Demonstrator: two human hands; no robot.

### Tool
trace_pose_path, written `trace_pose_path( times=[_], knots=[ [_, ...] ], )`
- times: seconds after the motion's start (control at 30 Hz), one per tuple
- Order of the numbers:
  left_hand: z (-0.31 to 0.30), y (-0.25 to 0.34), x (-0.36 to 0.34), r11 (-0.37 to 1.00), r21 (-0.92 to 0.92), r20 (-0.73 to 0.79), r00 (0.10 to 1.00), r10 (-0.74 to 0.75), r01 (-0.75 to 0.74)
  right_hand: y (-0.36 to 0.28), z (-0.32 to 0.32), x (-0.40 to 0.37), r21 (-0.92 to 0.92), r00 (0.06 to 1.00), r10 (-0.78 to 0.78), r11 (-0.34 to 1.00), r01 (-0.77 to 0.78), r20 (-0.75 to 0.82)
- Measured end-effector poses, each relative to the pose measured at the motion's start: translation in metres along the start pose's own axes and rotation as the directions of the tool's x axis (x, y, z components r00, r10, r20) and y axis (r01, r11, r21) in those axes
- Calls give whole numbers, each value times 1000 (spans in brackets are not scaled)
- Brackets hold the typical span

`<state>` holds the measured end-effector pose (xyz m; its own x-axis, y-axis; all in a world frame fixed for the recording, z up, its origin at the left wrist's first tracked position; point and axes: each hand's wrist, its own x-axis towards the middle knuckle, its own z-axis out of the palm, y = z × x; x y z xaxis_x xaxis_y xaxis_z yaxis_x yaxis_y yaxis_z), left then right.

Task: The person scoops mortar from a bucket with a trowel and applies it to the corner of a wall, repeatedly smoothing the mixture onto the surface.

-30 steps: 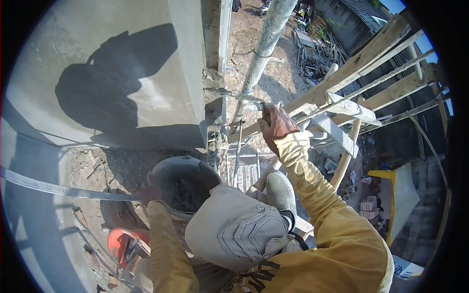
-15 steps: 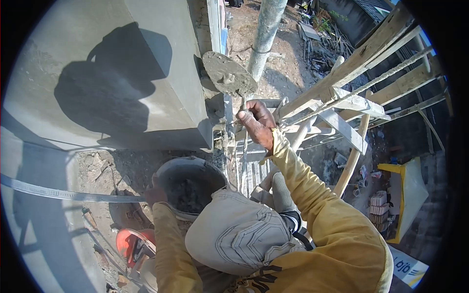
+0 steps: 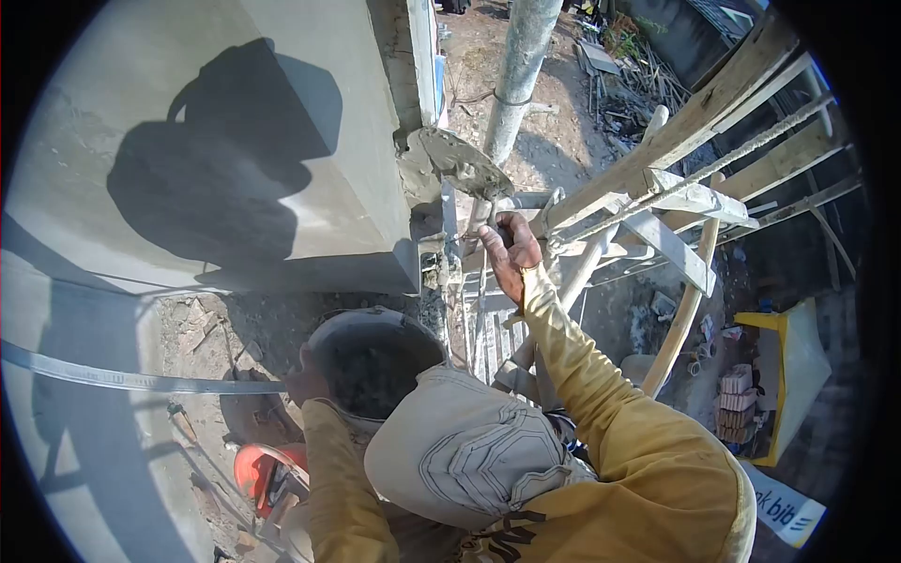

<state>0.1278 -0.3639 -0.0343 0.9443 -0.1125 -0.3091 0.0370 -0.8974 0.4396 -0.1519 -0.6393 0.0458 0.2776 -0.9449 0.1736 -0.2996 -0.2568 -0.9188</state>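
Note:
My right hand (image 3: pixel 514 253) is closed around the handle of a trowel (image 3: pixel 462 161). Wet grey mortar coats its blade, which is tilted against the edge of the plastered wall (image 3: pixel 352 159). In shadow, my left hand (image 3: pixel 306 379) is closed at the end of a long metal straightedge (image 3: pixel 141 378), beside the rim of a bucket (image 3: pixel 427 336). Grey mortar (image 3: pixel 371 371) lies inside the bucket. The cap (image 3: pixel 469 450) and yellow sleeves cover the lower middle of the view.
Wooden scaffold poles (image 3: pixel 676 131) and a rope (image 3: pixel 723 155) cross the right side. A metal pole (image 3: pixel 519 80) stands beyond the trowel. At lower left lies an orange container (image 3: pixel 258 469) with tools. Far below are a yellow-edged sheet (image 3: pixel 798 375) and stacked bricks (image 3: pixel 737 399).
The trowel has moved down and slightly right, its blade turning and tilting against the wall edge. My right hand has turned with it. My left hand has stayed by the bucket.

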Motion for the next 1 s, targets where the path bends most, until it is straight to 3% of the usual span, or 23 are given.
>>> trace_pose_path(
  times=[0.07,0.2,0.37,0.43,0.47,0.5,0.57,0.63,0.7,0.77,0.83,0.87,0.9,1.0],
  knots=[
    [1,7,-7,994,82,-110,990,83,-75,-2,-1,-12,-12,999,11,1000,-12,-38],
    [-8,25,-21,996,42,-86,992,88,-85,-4,17,-12,316,990,104,940,-130,97],
    [-8,22,-16,997,-14,-49,996,78,-79,34,37,1,358,971,75,921,-154,227],
    [-8,21,-18,996,2,-87,992,87,-87,70,42,6,196,974,23,978,-68,225],
    [-8,21,-19,995,13,-124,987,97,-96,47,31,7,124,939,182,966,-226,292],
    [-10,20,-18,995,18,-123,988,96,-95,42,21,6,-63,946,190,982,-180,263],
    [-13,19,-14,1000,-8,13,1000,25,-25,31,-2,3,-142,905,280,959,-247,320],
    [-12,16,-11,1000,-12,2,1000,28,-28,56,-18,-4,-200,932,235,963,-183,277],
    [-9,9,-7,1000,-13,-7,1000,19,-19,51,-40,-10,-387,905,339,894,-225,256],
    [-10,12,-6,1000,-27,10,1000,8,-7,49,-63,-21,-441,903,348,872,-213,252],
    [-19,19,-15,998,-10,40,998,55,-54,58,-80,-31,-510,894,270,858,-54,359],
    [-8,6,-6,992,16,-49,990,129,-128,60,-82,-37,-522,869,265,853,-10,418],
    [-24,25,-27,995,-17,-26,994,102,-102,56,-85,-43,-408,803,244,913,-1,544],
    [-6,4,-10,992,76,-110,988,106,-98,19,-58,-50,-518,543,346,832,200,765]
  ],
)
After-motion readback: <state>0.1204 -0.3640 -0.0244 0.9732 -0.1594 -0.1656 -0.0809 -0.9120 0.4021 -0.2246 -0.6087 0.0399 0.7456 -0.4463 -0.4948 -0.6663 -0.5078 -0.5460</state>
